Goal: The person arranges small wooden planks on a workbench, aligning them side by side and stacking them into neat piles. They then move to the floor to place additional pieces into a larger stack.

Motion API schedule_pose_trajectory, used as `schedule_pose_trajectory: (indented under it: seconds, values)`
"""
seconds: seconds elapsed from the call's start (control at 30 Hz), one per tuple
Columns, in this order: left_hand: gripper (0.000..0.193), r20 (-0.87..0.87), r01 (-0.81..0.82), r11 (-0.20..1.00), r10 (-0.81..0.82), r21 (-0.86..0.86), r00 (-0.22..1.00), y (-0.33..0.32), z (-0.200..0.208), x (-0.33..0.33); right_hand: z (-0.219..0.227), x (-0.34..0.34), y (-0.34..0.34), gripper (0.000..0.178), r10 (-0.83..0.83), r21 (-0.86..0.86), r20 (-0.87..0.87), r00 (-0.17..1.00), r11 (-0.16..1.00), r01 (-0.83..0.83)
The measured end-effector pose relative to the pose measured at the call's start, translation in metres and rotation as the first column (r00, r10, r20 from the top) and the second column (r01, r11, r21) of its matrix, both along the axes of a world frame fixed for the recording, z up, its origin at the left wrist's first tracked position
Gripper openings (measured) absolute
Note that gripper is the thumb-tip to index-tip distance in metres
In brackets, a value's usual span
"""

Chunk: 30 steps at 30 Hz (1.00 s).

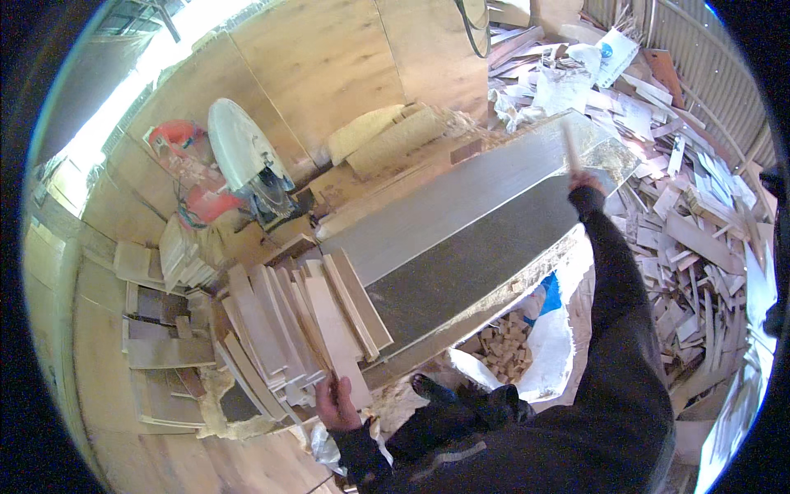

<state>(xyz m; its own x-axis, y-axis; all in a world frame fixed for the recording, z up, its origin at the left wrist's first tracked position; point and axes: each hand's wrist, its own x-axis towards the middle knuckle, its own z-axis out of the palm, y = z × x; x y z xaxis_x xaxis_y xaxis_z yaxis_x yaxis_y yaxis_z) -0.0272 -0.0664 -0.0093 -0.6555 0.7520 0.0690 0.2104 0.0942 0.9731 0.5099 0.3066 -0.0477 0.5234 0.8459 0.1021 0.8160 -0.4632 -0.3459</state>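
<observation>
My right hand [586, 183] reaches out at the far right over the long grey worktable and is closed on a narrow wooden strip [570, 148] that points up and away. My left hand [336, 403] is low and near the middle, its fingers closed at the near end of a thin wooden board [311, 329] among the stacked boards. Pale boards [333, 317] lie close together around it on the table's left end. The exact grip of the left fingers is partly hidden.
The worktable [485, 247] has a dark lengthwise band. A white sack [550, 362] of small wood blocks [502, 350] stands below its near edge. Wood scraps [691, 239] are heaped at right. Behind at left are a white-and-red machine [243, 152] and more stacked boards [169, 350].
</observation>
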Motion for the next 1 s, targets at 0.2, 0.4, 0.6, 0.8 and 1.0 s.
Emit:
schedule_pose_trajectory:
  seconds: [0.2, 0.4, 0.6, 0.8, 1.0]
  values:
    - [0.030, 0.125, 0.165, 0.986, -0.165, 0.011, 0.978, 0.050, -0.003, 0.026, -0.071, -0.163, -0.077, 0.025, 0.851, -0.195, 0.381, 0.362, 0.456, -0.868]
    - [0.035, 0.152, 0.143, 0.988, -0.149, 0.052, 0.977, 0.036, 0.006, 0.019, -0.078, -0.035, -0.040, 0.034, 0.564, -0.290, 0.244, 0.789, 0.819, -0.496]
    - [0.034, 0.035, 0.058, 0.990, -0.054, -0.126, 0.998, 0.012, 0.008, -0.001, -0.018, 0.105, -0.097, 0.031, 0.218, 0.043, 0.512, 0.831, 0.960, -0.278]
    - [0.030, 0.148, 0.228, 0.972, -0.219, -0.051, 0.965, 0.054, 0.011, 0.027, -0.014, 0.031, -0.137, 0.038, 0.625, -0.402, 0.377, 0.683, 0.775, -0.487]
    - [0.032, 0.099, 0.261, 0.965, -0.263, 0.033, 0.960, 0.071, 0.031, 0.058, 0.002, 0.109, -0.092, 0.051, 0.422, -0.314, 0.499, 0.757, 0.902, -0.296]
